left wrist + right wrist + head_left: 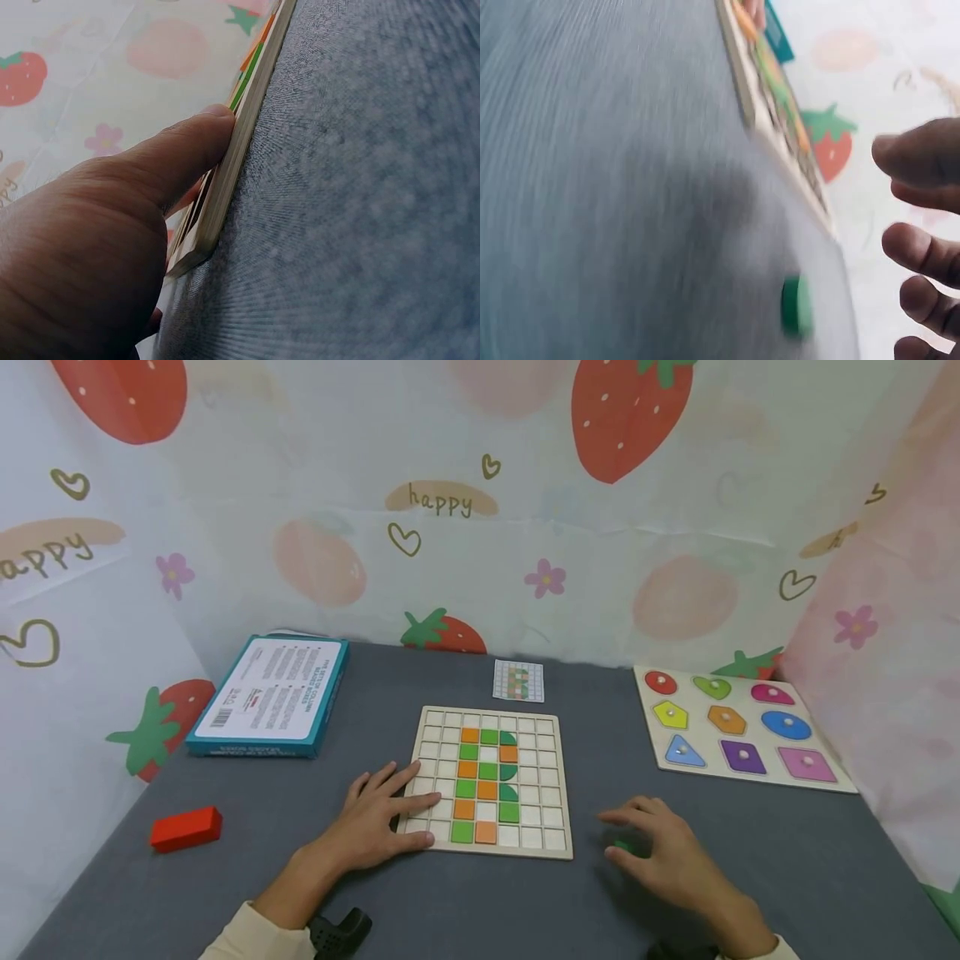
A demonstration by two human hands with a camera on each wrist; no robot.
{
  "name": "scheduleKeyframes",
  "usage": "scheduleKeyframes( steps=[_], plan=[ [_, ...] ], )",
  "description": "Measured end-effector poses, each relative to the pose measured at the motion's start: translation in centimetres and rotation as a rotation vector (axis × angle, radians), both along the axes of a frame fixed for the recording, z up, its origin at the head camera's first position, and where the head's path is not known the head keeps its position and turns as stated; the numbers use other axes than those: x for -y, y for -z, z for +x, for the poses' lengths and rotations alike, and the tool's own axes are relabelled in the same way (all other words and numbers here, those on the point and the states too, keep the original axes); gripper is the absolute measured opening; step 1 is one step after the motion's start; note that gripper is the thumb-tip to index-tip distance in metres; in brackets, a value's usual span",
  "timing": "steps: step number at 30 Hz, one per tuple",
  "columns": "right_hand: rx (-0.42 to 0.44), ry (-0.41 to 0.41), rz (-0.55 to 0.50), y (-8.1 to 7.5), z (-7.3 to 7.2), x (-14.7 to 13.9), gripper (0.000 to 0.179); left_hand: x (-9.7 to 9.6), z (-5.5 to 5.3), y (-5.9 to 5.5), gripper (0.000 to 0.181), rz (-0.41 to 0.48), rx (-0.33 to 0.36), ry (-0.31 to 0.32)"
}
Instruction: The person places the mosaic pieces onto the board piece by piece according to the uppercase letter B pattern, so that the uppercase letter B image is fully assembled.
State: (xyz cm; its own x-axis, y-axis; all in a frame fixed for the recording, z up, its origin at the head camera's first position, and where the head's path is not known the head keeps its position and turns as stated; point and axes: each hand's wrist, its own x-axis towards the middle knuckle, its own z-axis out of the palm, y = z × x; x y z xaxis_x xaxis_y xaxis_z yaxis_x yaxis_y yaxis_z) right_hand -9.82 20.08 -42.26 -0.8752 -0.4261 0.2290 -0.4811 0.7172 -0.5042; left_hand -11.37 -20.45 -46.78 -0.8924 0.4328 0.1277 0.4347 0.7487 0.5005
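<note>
A wooden grid board (531, 815) lies flat in front of me, with orange and green square tiles and several dark green curved pieces set in its middle columns. My left hand (367, 822) rests on the board's left side, fingers spread and thumb on its lower left edge; the left wrist view shows the thumb (180, 154) against the rim. Right of the board, my right hand (671, 860) hovers with fingers apart above a small green piece (797, 306) on the table. In the right wrist view a gap separates the fingers from that piece.
Behind the board lies a small pattern card (518, 681). A blue-and-white box (270, 693) sits at back left, a red block (186, 829) at front left. A knobbed shape puzzle (705, 722) lies at back right, near the printed curtain (465, 568).
</note>
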Motion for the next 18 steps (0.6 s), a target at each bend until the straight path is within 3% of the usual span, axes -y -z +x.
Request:
scheduleKeyframes(
  steps=[10, 18],
  plan=[
    [0.225, -0.001, 0.053, 1.4, -1.0, -3.2, 0.028, -0.1, -0.1, 0.0, 0.061, -0.005, -0.001, 0.001],
    [0.213, -0.082, 0.032, 1.5, -1.1, -3.4, 0.019, -0.1, 0.0, 0.0, 0.061, 0.006, -0.006, 0.0]
  ],
)
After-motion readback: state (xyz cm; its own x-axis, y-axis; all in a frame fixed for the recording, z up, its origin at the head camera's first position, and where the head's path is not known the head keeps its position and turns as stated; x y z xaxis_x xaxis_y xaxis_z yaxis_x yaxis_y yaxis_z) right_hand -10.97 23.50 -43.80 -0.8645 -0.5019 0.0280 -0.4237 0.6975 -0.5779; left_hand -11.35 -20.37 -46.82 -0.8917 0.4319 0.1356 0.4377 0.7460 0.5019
